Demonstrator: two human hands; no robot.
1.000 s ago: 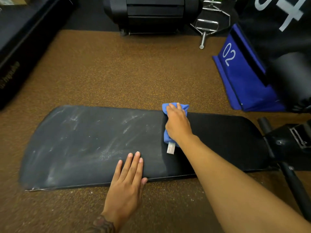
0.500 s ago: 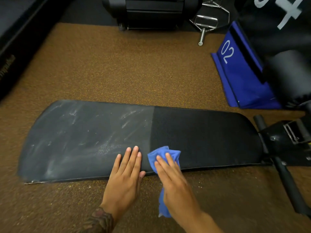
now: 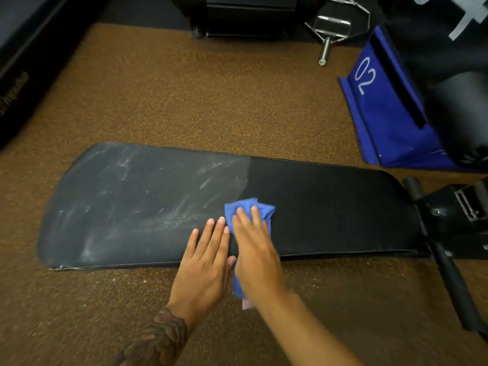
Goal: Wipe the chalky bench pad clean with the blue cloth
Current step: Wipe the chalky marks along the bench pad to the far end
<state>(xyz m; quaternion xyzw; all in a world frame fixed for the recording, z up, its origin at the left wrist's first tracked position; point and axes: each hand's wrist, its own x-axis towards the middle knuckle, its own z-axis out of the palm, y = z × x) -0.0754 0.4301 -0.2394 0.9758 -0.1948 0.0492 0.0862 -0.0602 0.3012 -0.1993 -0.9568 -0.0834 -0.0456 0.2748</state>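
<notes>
Blue cloth (image 3: 249,206) lies bunched on the black bench pad (image 3: 132,207), pinned under the person's right hand (image 3: 257,249), whose fingers lie straight and close together, pressing down on the fabric. The cloth sits near the middle of the pad, towards its near edge, right on the line where the chalk ends. Its tail runs back beneath the palm and over the near edge, and a small white tag (image 3: 247,303) shows below the wrist.

The left hand (image 3: 206,262) rests flat and palm-down just beside the right, with its fingers straight and together on the pad's near edge and its thumb touching the cloth. A tattoo (image 3: 158,336) covers the left forearm.

The pad lies lengthwise across a brown speckled floor (image 3: 184,101). Its left half is grey with chalky smears and streaks; its right half is a clean, dark black, and the border between the two runs straight from the far edge to the cloth. At the pad's right end a black metal frame (image 3: 449,207) with a padded bar adjoins it.

Beyond the pad, to the right, a blue bag (image 3: 383,114) marked "02" stands on the floor, well apart from the hands. A chrome cable handle (image 3: 330,27) lies near the top, beside a black machine (image 3: 250,14).
</notes>
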